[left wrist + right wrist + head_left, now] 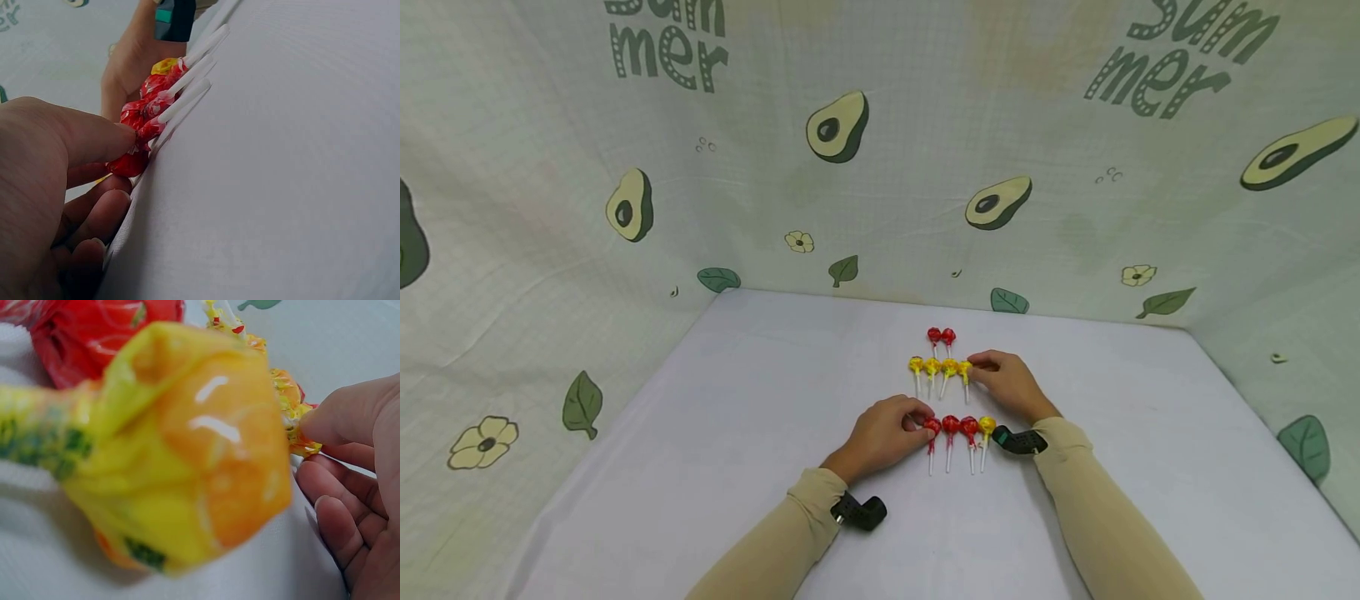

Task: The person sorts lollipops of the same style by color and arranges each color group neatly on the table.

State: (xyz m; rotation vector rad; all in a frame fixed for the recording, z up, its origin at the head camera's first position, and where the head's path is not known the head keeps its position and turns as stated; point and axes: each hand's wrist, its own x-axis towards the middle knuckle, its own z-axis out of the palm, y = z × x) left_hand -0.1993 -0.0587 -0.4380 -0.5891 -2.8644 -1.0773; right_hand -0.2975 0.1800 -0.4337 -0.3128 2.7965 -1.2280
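Observation:
In the head view my left hand [882,435] pinches the leftmost red lollipop [932,426] of the front row by its wrapped head. The left wrist view shows the thumb and fingers around that red wrapper [130,164], its white stick lying on the cloth. To its right lie two more red lollipops [951,424] and a yellow lollipop [987,426]. Farther back, my right hand [1011,386] pinches the rightmost yellow lollipop [966,367] of a yellow row. A blurred yellow lollipop [206,437] fills much of the right wrist view, close to the camera.
Behind the yellow row two red lollipops [934,335] lie side by side, sticks toward me. All rest on a white-covered table [760,375]. A printed cloth [910,125] with avocados hangs along the back and sides.

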